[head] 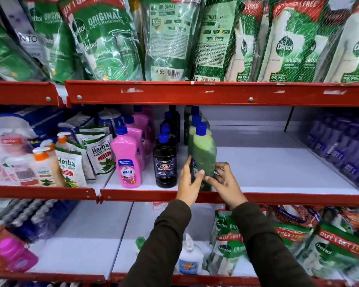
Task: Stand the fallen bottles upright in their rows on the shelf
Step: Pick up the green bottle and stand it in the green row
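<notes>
A green bottle (204, 154) with a blue cap stands upright at the front of its row on the middle shelf (278, 170). My left hand (190, 184) touches its left side and my right hand (224, 182) pinches its lower right side. More green bottles stand behind it. To the left stands a row of black Bactin bottles (165, 162), then a row of pink Shakti bottles (128, 160), all upright with blue caps.
The white shelf to the right of the green row is bare up to purple bottles (340, 146) at the far right. Herbal hand wash pouches (71, 164) fill the left. Dettol pouches (174, 38) hang above. The red shelf lip (257, 196) runs below my hands.
</notes>
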The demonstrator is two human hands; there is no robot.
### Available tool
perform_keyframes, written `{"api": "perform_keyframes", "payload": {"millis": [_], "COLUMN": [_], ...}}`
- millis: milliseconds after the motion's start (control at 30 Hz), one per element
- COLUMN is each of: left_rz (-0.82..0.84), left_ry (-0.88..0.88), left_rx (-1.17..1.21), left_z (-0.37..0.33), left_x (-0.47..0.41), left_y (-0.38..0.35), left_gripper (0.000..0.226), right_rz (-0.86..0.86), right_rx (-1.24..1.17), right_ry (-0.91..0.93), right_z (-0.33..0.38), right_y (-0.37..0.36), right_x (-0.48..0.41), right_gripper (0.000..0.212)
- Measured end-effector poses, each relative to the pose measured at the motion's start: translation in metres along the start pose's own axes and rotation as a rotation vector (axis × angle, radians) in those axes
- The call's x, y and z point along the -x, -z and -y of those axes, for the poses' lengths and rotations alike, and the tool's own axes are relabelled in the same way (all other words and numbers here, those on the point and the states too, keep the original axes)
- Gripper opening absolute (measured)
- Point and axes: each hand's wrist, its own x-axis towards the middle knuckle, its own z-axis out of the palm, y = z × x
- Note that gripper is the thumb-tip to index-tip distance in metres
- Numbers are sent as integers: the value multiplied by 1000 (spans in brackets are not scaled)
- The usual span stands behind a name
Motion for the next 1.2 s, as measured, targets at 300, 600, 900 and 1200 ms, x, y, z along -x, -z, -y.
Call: {"api": "perform_keyframes", "payload": {"millis": [300,600,900,1200], "left_rz": [-161,-172,-70,-86], "left_ry": [64,19,71,52], "left_rx": [210,190,286,266], "left_z": [1,-3,-23,-26], "left_x": [-1,4,22,43], "left_y": [-4,-2,1,1], "left_gripper": [41,41,50,64], "right_rz": [-160,-231,-228,-239], "right_rx": [208,-133,-243,-181], "right_ry": [45,-24,-23,-10], "right_z": [3,13,20,22], "right_y": [14,-1,-20,-23], "right_x": [-10,1,21,41], "right_gripper": [40,27,53,70]}}
